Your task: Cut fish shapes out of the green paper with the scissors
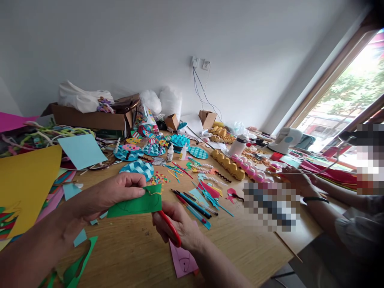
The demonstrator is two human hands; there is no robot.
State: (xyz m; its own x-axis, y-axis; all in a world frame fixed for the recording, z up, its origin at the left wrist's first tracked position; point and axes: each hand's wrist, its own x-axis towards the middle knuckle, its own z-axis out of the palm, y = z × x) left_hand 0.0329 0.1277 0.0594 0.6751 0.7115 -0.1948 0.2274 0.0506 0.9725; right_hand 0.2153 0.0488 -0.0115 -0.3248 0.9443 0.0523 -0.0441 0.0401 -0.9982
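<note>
Green paper — pinched between the left hand's fingers.

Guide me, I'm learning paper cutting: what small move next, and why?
Probably snip along the drawn outline: it looks partly uncut, the left hand holds the green paper, and the right hand has red-handled scissors at its edge.

Two small bottles; two wall sockets.

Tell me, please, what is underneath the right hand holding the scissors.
Pink paper with a drawn outline lies on the wooden table beneath the right hand, which hides its middle; anything else there cannot be seen.
</note>
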